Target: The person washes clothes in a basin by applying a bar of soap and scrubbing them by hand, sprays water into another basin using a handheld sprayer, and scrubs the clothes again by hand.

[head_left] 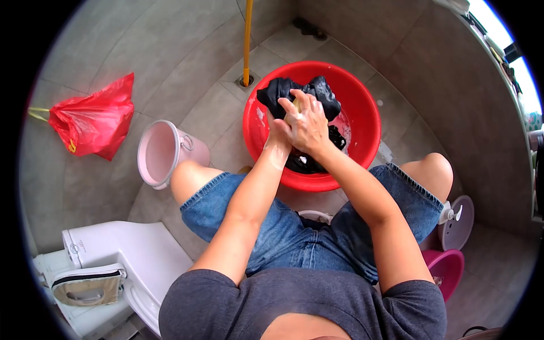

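Black wet garment, bunched and soapy, gripped over a red plastic basin, upper folds rising just beyond the fingertips, lower folds trailing down under the wrists into the basin's near side. Right hand on top, fingers curled narrow over the cloth, knuckles flecked with suds. Left hand pressed close against the right from beneath and to the side, mostly hidden; fingers apparently clenched on the same cloth, exact spread impossible to tell. Both hands touching one another, meeting above the basin's middle.

Shallow soapy water just to the right of the fingers, on the basin floor. Yellow pole standing upright beyond the fingertips, planted in a floor drain just past the basin's far rim. Grey tiled floor all around.

Bare forearms leading back from the hands to denim shorts and bent knees on either side of the basin's near rim. Grey T-shirt nearest the camera.

Left of the hands, near the left knee, a pale pink bucket lying on its side, mouth open toward the camera. Farther left, well apart, a red plastic bag with yellow ties, slumped on the tiles. Lower left, a white toilet with a small framed panel leaning on it.

Right of the hands, behind the right knee, a white pump bottle against a pale round stool top; below that, a magenta tub, partly hidden by the right arm.
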A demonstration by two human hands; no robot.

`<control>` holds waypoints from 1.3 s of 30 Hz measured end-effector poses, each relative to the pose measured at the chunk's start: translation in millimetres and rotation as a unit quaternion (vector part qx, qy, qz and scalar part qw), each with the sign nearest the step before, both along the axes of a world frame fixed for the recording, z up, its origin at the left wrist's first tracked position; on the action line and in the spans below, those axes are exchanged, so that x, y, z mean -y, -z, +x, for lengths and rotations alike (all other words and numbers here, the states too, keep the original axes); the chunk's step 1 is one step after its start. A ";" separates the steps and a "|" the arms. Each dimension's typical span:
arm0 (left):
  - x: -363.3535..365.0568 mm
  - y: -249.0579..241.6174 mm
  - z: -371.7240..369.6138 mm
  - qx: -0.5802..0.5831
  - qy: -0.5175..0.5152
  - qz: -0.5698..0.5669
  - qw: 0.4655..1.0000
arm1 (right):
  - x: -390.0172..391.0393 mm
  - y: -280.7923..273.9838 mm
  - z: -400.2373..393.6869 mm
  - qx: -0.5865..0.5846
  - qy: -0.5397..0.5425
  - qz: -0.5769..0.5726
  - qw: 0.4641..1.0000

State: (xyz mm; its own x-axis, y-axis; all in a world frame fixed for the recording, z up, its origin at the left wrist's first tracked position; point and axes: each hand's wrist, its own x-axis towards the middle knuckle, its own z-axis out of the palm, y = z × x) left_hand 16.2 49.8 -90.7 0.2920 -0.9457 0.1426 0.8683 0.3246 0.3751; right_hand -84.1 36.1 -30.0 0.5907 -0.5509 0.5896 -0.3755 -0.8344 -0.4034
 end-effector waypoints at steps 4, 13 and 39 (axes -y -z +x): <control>6.2 -19.8 -12.7 -0.040 0.032 0.021 0.998 | 52.5 23.4 -13.1 0.059 0.148 0.043 0.986; -8.2 22.5 -1.6 0.026 0.103 -0.033 0.994 | -17.6 -7.3 6.1 0.031 0.082 0.092 0.992; -4.6 -49.4 -17.4 -0.034 0.054 -0.039 0.997 | -8.6 -18.2 8.0 0.001 0.023 -0.008 1.000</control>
State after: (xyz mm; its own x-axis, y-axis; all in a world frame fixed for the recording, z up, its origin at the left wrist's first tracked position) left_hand -1.2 54.4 -41.3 0.2012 -0.9589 0.2002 0.9222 0.2543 0.2914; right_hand -76.1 44.7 -11.8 0.5635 -0.5675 0.6003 -0.4129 -0.8229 -0.3903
